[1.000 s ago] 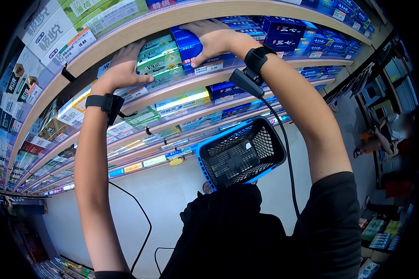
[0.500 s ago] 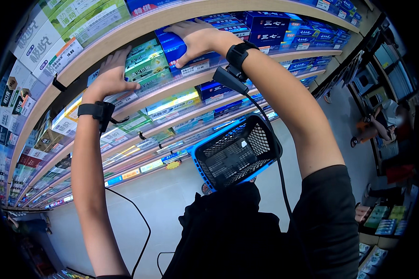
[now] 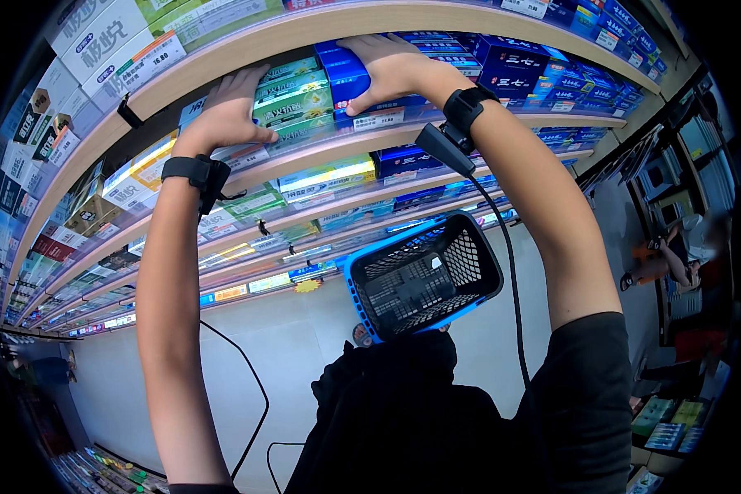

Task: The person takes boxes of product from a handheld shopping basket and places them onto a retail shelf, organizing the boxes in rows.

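On an upper shelf, my left hand [image 3: 226, 114] reaches in with its fingers stretched out and thumb apart. It lies over boxes just left of a stack of green cartons [image 3: 296, 100], its thumb by their front edge. My right hand [image 3: 387, 69] rests on blue cartons [image 3: 343, 76] right of the green ones. Its fingers extend over their tops and its thumb points down along the front. Neither hand has lifted a carton, and some fingertips are hard to make out against the boxes.
Below my arms, a black shopping basket [image 3: 420, 276] with a blue rim stands near the lower shelves. A black cable [image 3: 514, 296] hangs from the device on my right wrist. Shelf edges [image 3: 321, 160] carry price tags. Far right, a seated person [image 3: 675, 255] is beside other shelving.
The whole view has shifted, so shelves, hands and basket sit slightly farther right and lower. Against the cartons, both hands have hardly moved.
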Motion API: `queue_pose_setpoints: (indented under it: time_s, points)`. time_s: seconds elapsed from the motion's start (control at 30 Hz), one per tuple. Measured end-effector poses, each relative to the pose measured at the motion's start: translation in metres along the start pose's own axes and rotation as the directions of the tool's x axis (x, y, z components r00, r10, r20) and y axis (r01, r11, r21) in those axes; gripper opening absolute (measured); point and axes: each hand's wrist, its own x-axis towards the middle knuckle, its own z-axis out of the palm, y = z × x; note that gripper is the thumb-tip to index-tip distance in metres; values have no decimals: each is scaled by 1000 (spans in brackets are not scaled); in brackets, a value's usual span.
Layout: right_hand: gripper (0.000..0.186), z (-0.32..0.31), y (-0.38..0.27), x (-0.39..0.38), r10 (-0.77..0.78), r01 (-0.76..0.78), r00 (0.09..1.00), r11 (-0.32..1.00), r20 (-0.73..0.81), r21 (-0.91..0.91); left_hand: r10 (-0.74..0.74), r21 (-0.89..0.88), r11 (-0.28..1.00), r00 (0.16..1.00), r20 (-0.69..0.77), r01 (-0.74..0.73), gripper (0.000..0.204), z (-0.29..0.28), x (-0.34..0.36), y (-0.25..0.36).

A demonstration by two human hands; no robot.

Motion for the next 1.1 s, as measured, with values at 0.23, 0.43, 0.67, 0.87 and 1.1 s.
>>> queue_pose_setpoints:
  time_s: [0.23, 0.43, 0.67, 0.87, 1.1]
  points:
    - [119, 7, -4, 7, -64, 64, 996, 998, -54, -7, -15, 50, 999, 1000, -17, 15, 114, 1, -10, -6]
    - [117, -2, -17, 8, -38, 40, 999, 998, 39, -54, -36, 19, 999, 998, -53, 37, 113, 4, -18, -14]
    - [124, 2, -16, 13, -114, 114, 992, 993, 48, -4, -63, 14, 998, 995, -76, 64, 111, 9, -23, -22]
    - [88, -7, -50, 46, 63, -65, 998, 988, 22, 137, -73, -9, 997, 985, -158, 73, 106, 16, -33, -33]
    - [59, -15, -66, 77, 200, -221, 964, 969, -177, -109, -45, -63, 997, 979, -199, 33, 102, 13, -41, -40]
